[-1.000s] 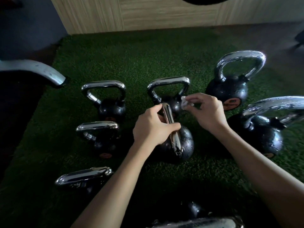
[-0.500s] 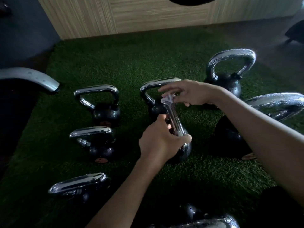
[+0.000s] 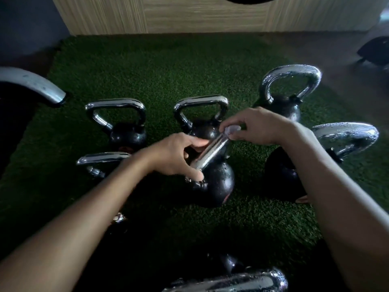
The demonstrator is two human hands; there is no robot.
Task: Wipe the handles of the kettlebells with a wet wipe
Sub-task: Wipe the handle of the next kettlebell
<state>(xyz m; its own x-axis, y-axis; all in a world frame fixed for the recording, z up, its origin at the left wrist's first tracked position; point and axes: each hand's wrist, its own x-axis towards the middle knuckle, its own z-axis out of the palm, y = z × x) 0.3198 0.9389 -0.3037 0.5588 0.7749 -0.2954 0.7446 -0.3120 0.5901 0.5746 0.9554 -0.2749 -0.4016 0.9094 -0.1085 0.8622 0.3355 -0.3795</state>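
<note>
At centre of a green artificial-turf mat (image 3: 147, 66), the left hand (image 3: 174, 157) curls round the near end of the shiny chrome handle (image 3: 210, 151) of a round black kettlebell (image 3: 219, 182), steadying it. To the right, the right hand (image 3: 259, 127) pinches a small crumpled white wet wipe (image 3: 232, 130) against the handle's far end; wrapping the bar and sliding along it should clean best.

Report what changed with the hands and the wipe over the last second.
The right hand brought the wet wipe onto the far end of the handle of the middle kettlebell. The left hand slid to the handle's near end, turning it rightward. Unchanged: both holds; the other kettlebells on the turf.
</note>
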